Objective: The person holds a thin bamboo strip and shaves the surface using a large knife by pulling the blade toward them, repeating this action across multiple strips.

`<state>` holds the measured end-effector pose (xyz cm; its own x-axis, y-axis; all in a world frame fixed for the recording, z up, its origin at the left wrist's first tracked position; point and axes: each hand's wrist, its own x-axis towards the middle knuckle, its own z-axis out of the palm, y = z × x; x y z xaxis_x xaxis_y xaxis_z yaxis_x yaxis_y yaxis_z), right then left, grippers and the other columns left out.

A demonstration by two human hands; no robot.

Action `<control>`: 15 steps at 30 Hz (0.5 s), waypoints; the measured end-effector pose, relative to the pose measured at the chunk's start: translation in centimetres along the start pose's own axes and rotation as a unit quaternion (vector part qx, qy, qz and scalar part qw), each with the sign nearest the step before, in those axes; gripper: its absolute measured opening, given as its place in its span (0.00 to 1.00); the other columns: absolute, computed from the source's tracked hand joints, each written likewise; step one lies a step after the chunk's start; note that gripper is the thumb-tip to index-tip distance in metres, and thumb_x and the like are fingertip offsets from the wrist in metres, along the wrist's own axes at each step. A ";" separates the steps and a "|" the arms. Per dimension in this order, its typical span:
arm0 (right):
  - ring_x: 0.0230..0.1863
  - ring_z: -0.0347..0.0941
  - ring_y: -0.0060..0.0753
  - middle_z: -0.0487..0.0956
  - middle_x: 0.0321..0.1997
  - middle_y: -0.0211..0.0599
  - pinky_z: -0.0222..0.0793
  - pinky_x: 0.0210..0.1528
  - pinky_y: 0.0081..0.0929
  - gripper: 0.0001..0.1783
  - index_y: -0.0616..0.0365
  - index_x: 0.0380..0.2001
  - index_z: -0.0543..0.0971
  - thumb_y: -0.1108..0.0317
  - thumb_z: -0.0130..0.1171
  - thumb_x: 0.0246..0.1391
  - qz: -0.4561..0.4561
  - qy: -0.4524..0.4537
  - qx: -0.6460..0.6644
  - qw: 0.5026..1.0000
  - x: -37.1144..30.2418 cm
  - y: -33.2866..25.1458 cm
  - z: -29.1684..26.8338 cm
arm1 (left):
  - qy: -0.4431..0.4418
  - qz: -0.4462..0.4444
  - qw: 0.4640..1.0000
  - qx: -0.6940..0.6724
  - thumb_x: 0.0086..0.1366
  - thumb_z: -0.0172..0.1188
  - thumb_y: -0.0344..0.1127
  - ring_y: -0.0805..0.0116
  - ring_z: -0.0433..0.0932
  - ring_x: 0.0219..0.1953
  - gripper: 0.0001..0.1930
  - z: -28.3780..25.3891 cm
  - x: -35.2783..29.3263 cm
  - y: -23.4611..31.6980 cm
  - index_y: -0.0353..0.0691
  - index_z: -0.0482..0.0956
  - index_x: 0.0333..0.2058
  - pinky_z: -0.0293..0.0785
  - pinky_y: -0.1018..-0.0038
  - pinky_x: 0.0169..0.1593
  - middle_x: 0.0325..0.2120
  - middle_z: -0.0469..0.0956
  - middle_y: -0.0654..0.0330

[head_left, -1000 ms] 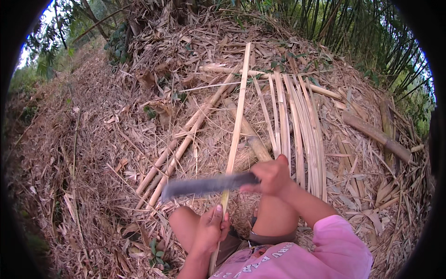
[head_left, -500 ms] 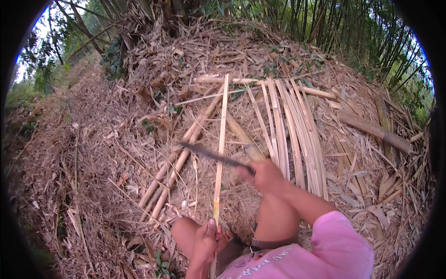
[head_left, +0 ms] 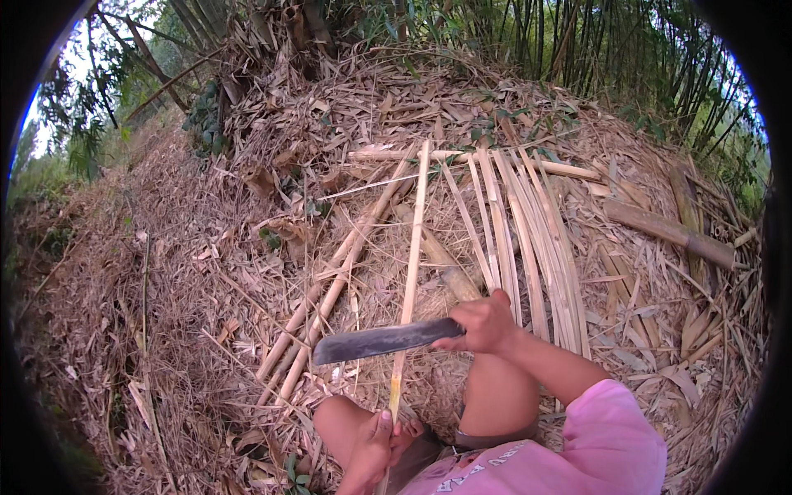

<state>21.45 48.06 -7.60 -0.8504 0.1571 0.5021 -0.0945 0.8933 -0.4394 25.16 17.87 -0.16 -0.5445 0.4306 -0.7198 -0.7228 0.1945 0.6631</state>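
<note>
My right hand (head_left: 485, 323) is closed round the handle of a machete (head_left: 384, 340). Its wide dark blade points left, broad side showing, and crosses over a long pale bamboo strip (head_left: 414, 256). Low in the view, between my knees, my left hand (head_left: 375, 441) grips the near end of that strip, thumb on top. From there the strip runs away from me, its far end by a crosswise bamboo pole (head_left: 379, 155). A yellowish patch marks it just above my left hand. Whether the blade touches the strip I cannot tell.
Several split bamboo strips (head_left: 528, 239) lie side by side to the right, far ends over the crosswise pole. Thin poles (head_left: 334, 289) slant at the left. A thick bamboo piece (head_left: 450, 268) lies between, another (head_left: 668, 231) far right. Dry leaves cover the ground; bamboo stands behind.
The machete has come nearer to me along the strip, and its blade has turned from edge-on to broad side showing. The strip's far end appears slightly further right; my left hand still grips it.
</note>
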 end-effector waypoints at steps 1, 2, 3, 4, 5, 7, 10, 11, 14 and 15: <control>0.13 0.73 0.37 0.73 0.11 0.34 0.66 0.17 0.39 0.36 0.55 0.17 0.78 0.31 0.50 0.56 0.009 0.030 0.004 0.999 0.3 0.8 0.6 | 0.013 0.003 1.000 0.013 0.76 0.37 0.49 0.79 0.51 0.11 0.19 -0.5 -0.2 -0.4 0.43 0.64 0.31 0.45 0.78 0.13 0.14 0.55 0.69; 0.13 0.73 0.36 0.73 0.10 0.33 0.66 0.16 0.38 0.37 0.55 0.15 0.77 0.30 0.49 0.57 0.021 0.056 0.002 0.998 0.6 1.3 0.4 | 0.020 0.000 1.000 0.024 0.76 0.37 0.49 0.79 0.52 0.11 0.19 -1.2 -0.5 -1.6 0.42 0.65 0.32 0.46 0.79 0.13 0.14 0.56 0.68; 0.14 0.74 0.39 0.74 0.12 0.38 0.66 0.16 0.38 0.38 0.58 0.18 0.79 0.31 0.48 0.58 0.154 0.011 0.059 0.986 1.8 2.6 -0.7 | 0.027 -0.002 0.999 0.035 0.76 0.37 0.49 0.79 0.52 0.11 0.19 -1.7 -0.6 -2.5 0.42 0.65 0.33 0.47 0.79 0.13 0.15 0.57 0.68; 0.14 0.74 0.41 0.76 0.13 0.41 0.66 0.16 0.37 0.38 0.60 0.21 0.81 0.32 0.48 0.58 0.228 -0.015 0.042 0.973 2.4 5.9 -0.7 | 0.040 0.005 0.997 0.068 0.76 0.38 0.50 0.78 0.53 0.12 0.19 -1.1 -1.0 -2.7 0.43 0.66 0.31 0.48 0.79 0.14 0.15 0.58 0.68; 0.13 0.73 0.41 0.75 0.13 0.39 0.66 0.16 0.37 0.38 0.57 0.21 0.81 0.31 0.48 0.58 0.233 -0.022 0.045 0.971 2.7 6.4 -0.6 | 0.059 0.017 0.993 0.101 0.75 0.38 0.51 0.78 0.54 0.12 0.20 -0.4 -1.9 -2.6 0.45 0.67 0.29 0.49 0.79 0.14 0.15 0.59 0.69; 0.13 0.73 0.40 0.75 0.13 0.38 0.67 0.16 0.37 0.37 0.54 0.22 0.82 0.29 0.48 0.57 0.171 -0.020 0.045 0.984 3.0 5.4 -0.2 | 0.099 0.040 0.986 0.129 0.75 0.39 0.53 0.77 0.55 0.13 0.20 -0.3 -2.3 -2.4 0.47 0.67 0.28 0.50 0.78 0.15 0.14 0.60 0.69; 0.13 0.73 0.39 0.76 0.14 0.37 0.67 0.16 0.36 0.37 0.51 0.22 0.82 0.27 0.47 0.55 0.043 -0.008 0.009 0.999 0.7 2.7 0.5 | 0.123 0.051 0.982 0.131 0.75 0.39 0.54 0.76 0.55 0.12 0.21 -0.8 -2.2 -3.2 0.48 0.68 0.27 0.51 0.77 0.16 0.13 0.60 0.70; 0.13 0.74 0.39 0.76 0.15 0.38 0.68 0.17 0.36 0.37 0.50 0.22 0.82 0.27 0.47 0.55 0.031 -0.001 -0.011 0.999 0.7 3.1 0.5 | 0.118 0.061 0.981 0.142 0.75 0.39 0.54 0.76 0.55 0.12 0.21 -1.1 -2.2 -3.4 0.48 0.68 0.27 0.52 0.77 0.16 0.12 0.60 0.70; 0.23 0.77 0.53 0.79 0.19 0.46 0.72 0.27 0.46 0.39 0.59 0.22 0.82 0.29 0.47 0.57 0.304 -0.058 0.020 0.951 2.2 7.4 -0.5 | 0.101 0.037 0.988 0.110 0.75 0.39 0.54 0.75 0.56 0.11 0.22 -2.1 -2.6 -4.5 0.47 0.68 0.26 0.53 0.77 0.16 0.12 0.60 0.69; 0.26 0.77 0.57 0.79 0.20 0.50 0.72 0.31 0.47 0.41 0.63 0.22 0.81 0.32 0.45 0.59 0.347 -0.005 0.003 0.938 2.5 9.6 -0.7 | 0.097 0.023 0.991 0.088 0.75 0.39 0.54 0.75 0.56 0.11 0.23 -2.3 -2.8 -5.0 0.47 0.69 0.26 0.53 0.77 0.16 0.12 0.60 0.69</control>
<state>18.77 57.34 -10.03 -0.7131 0.6956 0.0875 0.4798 0.5752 -0.6625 29.26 13.66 -1.96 -0.6588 0.2684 -0.7028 -0.6193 0.3369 0.7092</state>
